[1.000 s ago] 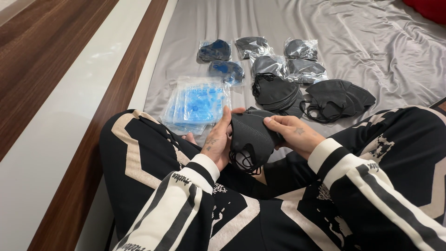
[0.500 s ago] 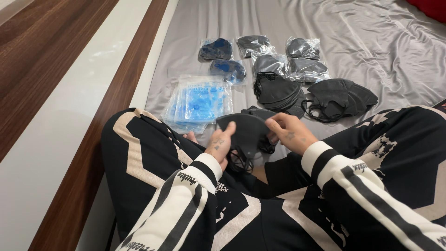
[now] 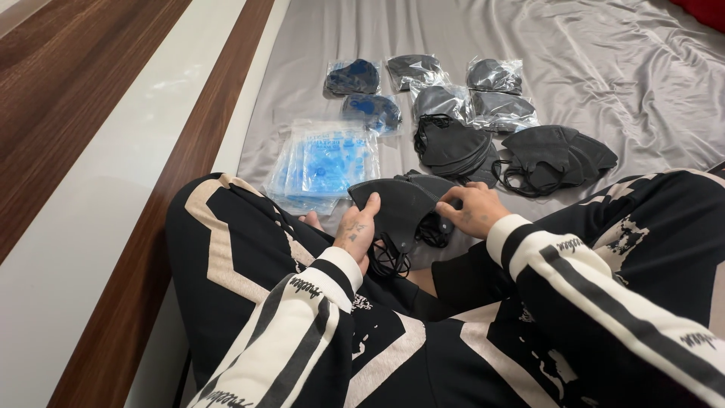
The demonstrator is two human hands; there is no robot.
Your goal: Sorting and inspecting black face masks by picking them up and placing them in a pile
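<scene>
While the left hand [image 3: 356, 230] grips a folded black fabric face mask [image 3: 399, 208] by its edge, the right hand [image 3: 470, 210] pinches its other side, above crossed legs, near a stack of clear blue-printed plastic pouches [image 3: 326, 162] on the grey bedsheet [image 3: 604, 83].

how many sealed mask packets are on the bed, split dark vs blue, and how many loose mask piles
Sealed packets with a dark mask: 4
Sealed packets with a blue mask: 2
Stack of clear packs with blue contents: 1
Loose piles of black masks on the sheet: 2
Black mask held in the left hand and right hand: 1
Total: 10
</scene>
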